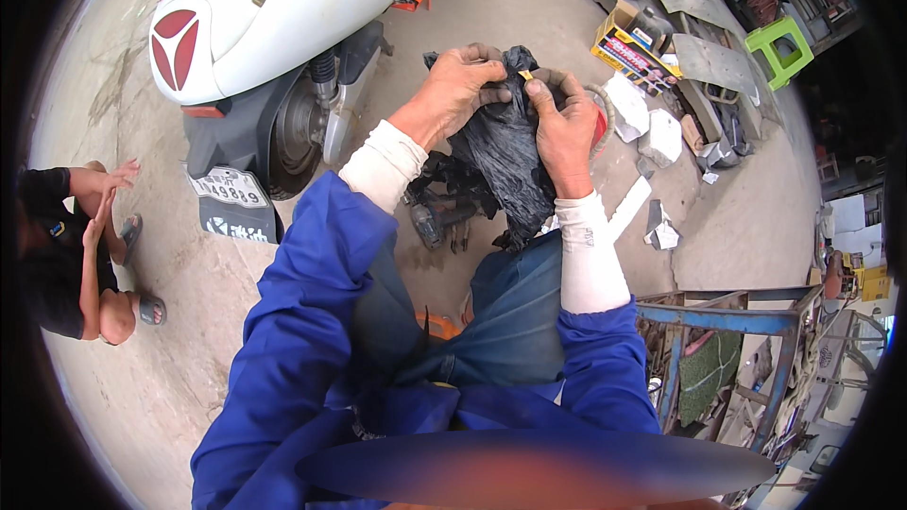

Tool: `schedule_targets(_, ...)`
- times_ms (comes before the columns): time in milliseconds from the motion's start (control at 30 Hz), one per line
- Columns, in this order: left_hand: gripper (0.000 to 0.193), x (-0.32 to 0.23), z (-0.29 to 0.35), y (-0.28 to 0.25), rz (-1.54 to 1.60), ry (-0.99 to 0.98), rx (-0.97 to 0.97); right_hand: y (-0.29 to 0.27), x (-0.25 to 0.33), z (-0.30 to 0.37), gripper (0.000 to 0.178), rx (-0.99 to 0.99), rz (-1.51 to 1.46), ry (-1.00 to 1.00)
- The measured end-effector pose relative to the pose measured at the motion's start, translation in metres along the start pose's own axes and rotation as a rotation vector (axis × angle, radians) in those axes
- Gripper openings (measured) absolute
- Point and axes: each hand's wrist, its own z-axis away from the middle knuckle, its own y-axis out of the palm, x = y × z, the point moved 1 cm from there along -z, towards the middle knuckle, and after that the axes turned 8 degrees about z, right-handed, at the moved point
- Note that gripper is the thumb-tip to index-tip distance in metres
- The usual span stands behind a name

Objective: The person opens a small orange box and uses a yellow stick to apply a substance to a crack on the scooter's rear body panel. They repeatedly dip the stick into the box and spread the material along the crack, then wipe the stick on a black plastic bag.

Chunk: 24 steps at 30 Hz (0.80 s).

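A crumpled black plastic bag (505,161) hangs in front of my knees, its upper end bunched between my two hands. My left hand (455,93) is closed, thumb and fingers gripping the bag's upper left part. On the other side my right hand (569,127) pinches the bag's top. A small yellow piece (528,76) shows at the tip of the right thumb; its kind is too small to make out. Whatever the bag contains is hidden. Below the left hand, a dark power tool (427,225) lies on the ground, partly covered by the bag.
A white scooter (255,19) stands at the upper left. Another person (76,255) squats at the far left, hands together. To the right are a yellow-and-black box (631,52), white foam pieces (661,137), a green stool (779,52) and a blue metal frame (727,319).
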Motion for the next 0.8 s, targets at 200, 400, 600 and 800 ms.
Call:
schedule_targets(200,0.011,-0.007,-0.006,-0.008,0.152,0.139,-0.058,-0.002,-0.006,-0.001,0.019,0.036,-0.157,0.031)
schedule_targets(400,0.015,-0.006,-0.004,-0.008,0.12,0.11,-0.04,0.0,-0.003,-0.002,0.018,0.031,-0.084,0.053)
schedule_targets(600,0.021,-0.006,-0.001,-0.002,0.077,0.074,0.014,-0.001,-0.002,-0.002,0.018,0.0,-0.058,0.016)
schedule_targets(800,0.031,-0.004,0.002,0.005,0.013,0.072,0.089,-0.004,0.003,-0.002,0.018,-0.011,-0.043,0.046)
